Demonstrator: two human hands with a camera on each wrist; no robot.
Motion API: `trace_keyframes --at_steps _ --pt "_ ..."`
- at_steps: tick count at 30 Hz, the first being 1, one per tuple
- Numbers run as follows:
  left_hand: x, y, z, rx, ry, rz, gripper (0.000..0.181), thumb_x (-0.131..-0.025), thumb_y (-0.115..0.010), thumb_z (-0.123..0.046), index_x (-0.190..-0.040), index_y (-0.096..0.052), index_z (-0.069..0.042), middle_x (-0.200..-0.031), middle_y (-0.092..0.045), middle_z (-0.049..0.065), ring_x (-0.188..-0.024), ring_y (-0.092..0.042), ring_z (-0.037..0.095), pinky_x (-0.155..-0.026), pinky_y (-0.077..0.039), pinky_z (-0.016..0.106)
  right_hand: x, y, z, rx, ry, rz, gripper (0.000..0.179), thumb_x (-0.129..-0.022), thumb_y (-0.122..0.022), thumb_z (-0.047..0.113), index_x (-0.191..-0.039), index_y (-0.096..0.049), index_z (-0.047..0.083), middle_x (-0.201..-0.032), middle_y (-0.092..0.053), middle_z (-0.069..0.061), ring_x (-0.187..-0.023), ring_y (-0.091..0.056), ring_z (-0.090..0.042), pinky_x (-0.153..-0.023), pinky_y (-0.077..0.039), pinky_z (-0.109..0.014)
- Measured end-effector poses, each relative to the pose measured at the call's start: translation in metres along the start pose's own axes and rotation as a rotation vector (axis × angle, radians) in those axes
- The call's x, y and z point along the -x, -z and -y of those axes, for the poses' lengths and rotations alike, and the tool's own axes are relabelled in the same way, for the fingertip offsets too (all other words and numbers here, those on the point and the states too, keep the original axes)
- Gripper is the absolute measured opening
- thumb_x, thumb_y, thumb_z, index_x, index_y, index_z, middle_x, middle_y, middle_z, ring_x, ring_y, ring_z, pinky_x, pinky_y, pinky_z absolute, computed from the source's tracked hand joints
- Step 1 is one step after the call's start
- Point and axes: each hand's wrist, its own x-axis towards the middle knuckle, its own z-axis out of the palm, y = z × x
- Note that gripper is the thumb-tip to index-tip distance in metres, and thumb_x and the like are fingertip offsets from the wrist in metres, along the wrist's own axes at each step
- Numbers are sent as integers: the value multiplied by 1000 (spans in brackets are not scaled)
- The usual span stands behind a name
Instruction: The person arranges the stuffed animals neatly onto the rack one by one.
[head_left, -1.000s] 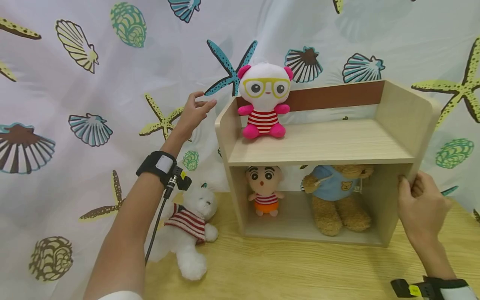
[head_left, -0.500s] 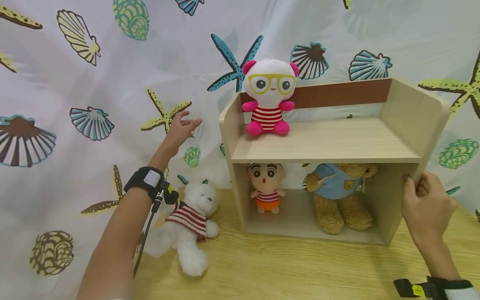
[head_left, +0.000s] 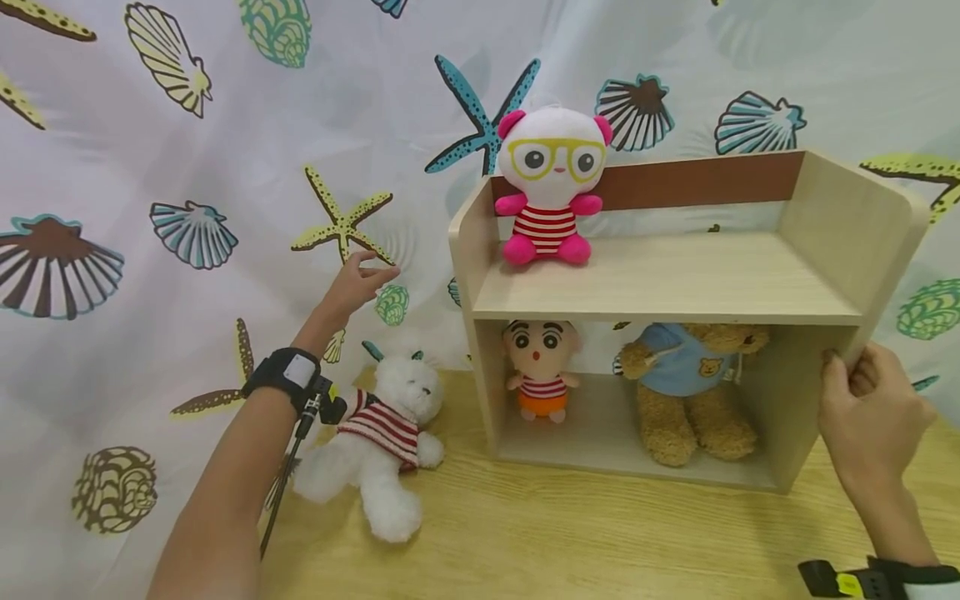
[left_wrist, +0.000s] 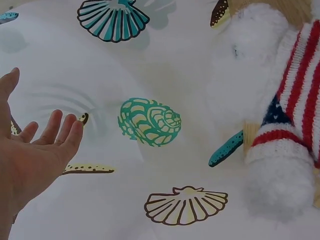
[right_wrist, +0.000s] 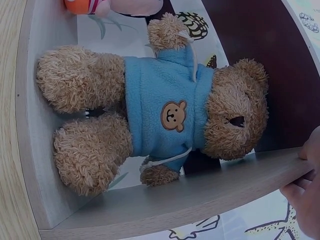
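Observation:
My left hand (head_left: pixel 354 287) is in the air beside the patterned cloth, fingers loosely extended and holding nothing. Below it a white plush bear (head_left: pixel 393 433) in a red-and-white striped sweater leans back on the table. My right hand (head_left: pixel 873 412) grips the front edge of the right side panel of a two-tier wooden shelf (head_left: pixel 675 275), thumb on the inner face. On the top tier sits a pink-and-white plush (head_left: pixel 551 187) with yellow glasses. In the lower tier are a boy doll (head_left: pixel 542 371) in orange shorts and a brown teddy bear (right_wrist: pixel 165 107) in a blue hoodie.
A white cloth (head_left: pixel 225 150) printed with shells and starfish hangs behind everything. The shelf stands on a yellow wood-grain table (head_left: pixel 525 533). A cable (head_left: pixel 277 500) runs down from the left wrist camera along the forearm.
My left hand has moved down and left, away from the shelf's upper left corner. My right hand keeps its grip on the side panel. The head view has shifted slightly.

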Motion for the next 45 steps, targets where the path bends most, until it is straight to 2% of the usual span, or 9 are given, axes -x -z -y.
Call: trace_keyframes --at_steps 4,8,11,17,24,30,32,41,45 --pt "5 0 3 -8 16 9 78 -101 -60 -25 -157 -11 1 -150 -36 30 -140 -34 42 -114 -28 50 0 0 -1 3 11 -5 36 -99 -56 19 -117 -65 -10 -102 -68 -31 -82 -41 32 -74 -35 0" --pt "-1 2 18 -44 22 12 81 -101 -61 -30 -158 -11 -1 -151 -35 29 -139 -35 42 -113 -28 49 0 0 -1 6 29 -2 35 -100 -56 18 -117 -64 -12 -103 -68 -32 -81 -37 34 -76 -36 0" --pt "-4 5 31 -104 43 29 81 -101 -60 -34 -158 -13 0 -152 -35 28 -138 -36 43 -113 -29 49 0 0 -1 3 41 0 35 -100 -56 17 -116 -63 -13 -102 -67 -33 -82 -37 35 -76 -36 0" --pt "-4 7 46 -291 120 78 81 -101 -58 -41 -157 -18 2 -153 -32 29 -140 -32 43 -111 -28 57 0 0 -1 -3 31 -2 33 -99 -57 16 -114 -64 -13 -101 -67 -33 -81 -37 35 -75 -36 0" --pt "-1 4 54 -448 203 218 85 -99 -58 -45 -156 -19 5 -159 -18 28 -144 -23 45 -112 -27 58 -2 1 2 -1 47 -4 38 -100 -55 20 -111 -63 -15 -99 -67 -34 -81 -37 34 -75 -35 0" --pt "3 2 60 -434 294 308 90 -98 -60 -44 -155 -14 8 -160 -12 29 -143 -20 48 -113 -24 57 -3 0 2 -6 40 -13 37 -99 -55 20 -111 -64 -14 -98 -68 -32 -83 -41 30 -73 -36 1" --pt "4 1 64 -432 316 327 90 -98 -61 -42 -154 -14 10 -159 -14 30 -143 -20 49 -113 -24 57 -3 0 2 -11 40 -17 36 -98 -56 19 -110 -65 -14 -98 -68 -32 -83 -42 29 -72 -36 1" --pt "1 -5 87 -577 353 421 85 -94 -64 -46 -149 -32 9 -156 -25 29 -141 -24 50 -112 -25 59 -4 1 3 -21 27 -4 38 -99 -56 21 -109 -64 -14 -100 -68 -32 -82 -42 30 -73 -38 0" --pt "4 -10 93 -646 377 491 87 -93 -65 -49 -149 -34 10 -154 -29 30 -140 -27 49 -111 -27 59 -3 0 3 -22 24 -4 37 -99 -55 20 -110 -64 -15 -99 -68 -33 -82 -42 31 -74 -39 -1"
